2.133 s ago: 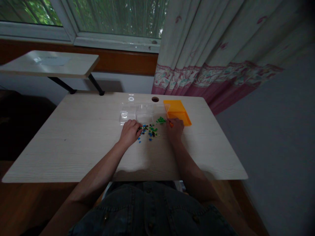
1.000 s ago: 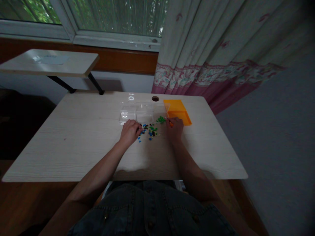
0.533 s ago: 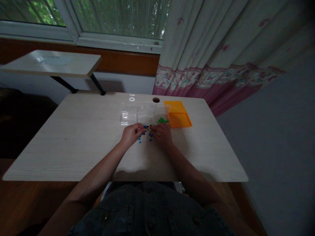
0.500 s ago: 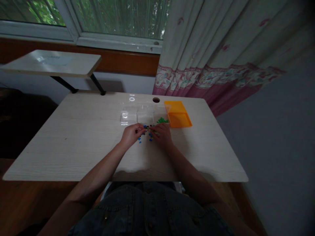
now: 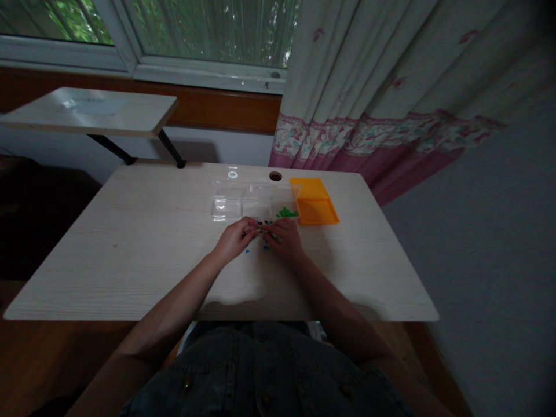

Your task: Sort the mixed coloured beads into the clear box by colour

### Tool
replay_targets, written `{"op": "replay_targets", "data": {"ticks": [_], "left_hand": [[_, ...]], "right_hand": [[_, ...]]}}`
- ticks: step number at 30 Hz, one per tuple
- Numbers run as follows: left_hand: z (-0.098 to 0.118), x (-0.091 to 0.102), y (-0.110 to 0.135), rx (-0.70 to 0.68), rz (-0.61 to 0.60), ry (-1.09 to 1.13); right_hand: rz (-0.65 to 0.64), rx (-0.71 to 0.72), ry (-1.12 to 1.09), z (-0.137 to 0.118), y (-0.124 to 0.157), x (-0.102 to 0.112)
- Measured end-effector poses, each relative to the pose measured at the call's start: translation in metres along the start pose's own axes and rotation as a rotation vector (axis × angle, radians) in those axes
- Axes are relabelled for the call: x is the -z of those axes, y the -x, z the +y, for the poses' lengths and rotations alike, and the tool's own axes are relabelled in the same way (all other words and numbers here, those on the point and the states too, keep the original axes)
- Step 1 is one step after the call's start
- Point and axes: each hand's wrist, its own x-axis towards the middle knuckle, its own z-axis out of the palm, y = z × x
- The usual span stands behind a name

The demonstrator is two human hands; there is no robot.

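My left hand [image 5: 237, 238] and my right hand [image 5: 284, 238] meet fingertip to fingertip over a small pile of tiny coloured pieces. Both are closed in a pinch, and whatever lies between the fingers is too small to make out. Two blue pieces [image 5: 266, 248] show on the table below the fingers; the rest of the pile is mostly hidden by my hands. Just beyond them is a clear plastic tray [image 5: 242, 208] with compartments. Green pieces [image 5: 285, 212] are heaped in its right front compartment, above my right hand.
An orange box [image 5: 319, 213] with its lid open stands to the right of the clear tray. Behind the tray is a round hole [image 5: 275, 176] in the wooden table [image 5: 130, 249]. A raised shelf [image 5: 134, 110] on black legs rises at the back left.
My hands have drawn slightly closer together, and the fingers of my left hand now cover more of the blue pieces. The tray and the orange box have stayed in place.
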Motion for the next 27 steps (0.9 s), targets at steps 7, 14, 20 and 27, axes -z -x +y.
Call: {"op": "replay_targets", "data": {"ticks": [7, 14, 20, 27], "left_hand": [[-0.004, -0.001, 0.0, -0.078, -0.009, -0.037], [-0.006, -0.003, 0.0, -0.129, -0.021, -0.107], [-0.008, -0.004, 0.0, -0.168, -0.004, -0.165], [-0.005, -0.002, -0.002, -0.276, 0.018, -0.219]], "right_hand": [[0.058, 0.049, -0.047, 0.003, 0.0, -0.002], [0.106, 0.062, -0.053, 0.004, -0.001, -0.003], [0.156, -0.019, -0.04, 0.011, -0.004, 0.006], [0.301, -0.402, 0.175, 0.036, -0.004, 0.024]]}}
